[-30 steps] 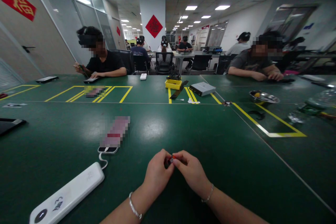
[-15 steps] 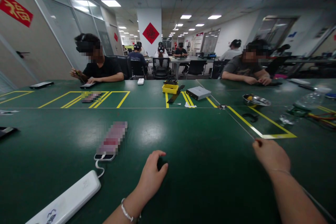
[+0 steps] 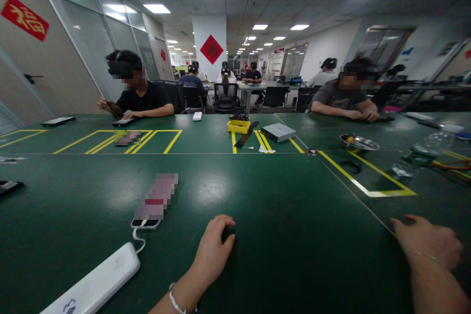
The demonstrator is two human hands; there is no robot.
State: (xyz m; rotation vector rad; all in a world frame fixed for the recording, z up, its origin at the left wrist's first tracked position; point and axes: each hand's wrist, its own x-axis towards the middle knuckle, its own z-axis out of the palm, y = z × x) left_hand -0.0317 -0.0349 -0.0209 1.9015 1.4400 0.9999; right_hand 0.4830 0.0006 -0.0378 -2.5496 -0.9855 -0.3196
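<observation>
My left hand (image 3: 215, 248) rests on the green tabletop (image 3: 279, 235), its fingers curved and the thumb apart, with nothing between them. To its left lies a phone (image 3: 158, 196), its screen blurred out. A short white cable (image 3: 137, 241) runs from the phone to a long white block (image 3: 99, 279), perhaps a power bank. Farther right, my right hand (image 3: 427, 240) is over the table beside the seam, thumb and forefinger apart and nothing seen in it. The other fingers of that hand are partly hidden.
Beyond the hands are a yellow bin (image 3: 238, 126), a grey box (image 3: 278, 132), a metal bowl (image 3: 358, 142) and a clear bottle (image 3: 430, 144). Yellow tape (image 3: 392, 193) marks the table. Two people (image 3: 142, 98) sit across it.
My right hand has moved right and slightly down from the table seam, and its fingers have parted. My left hand has stayed almost in place.
</observation>
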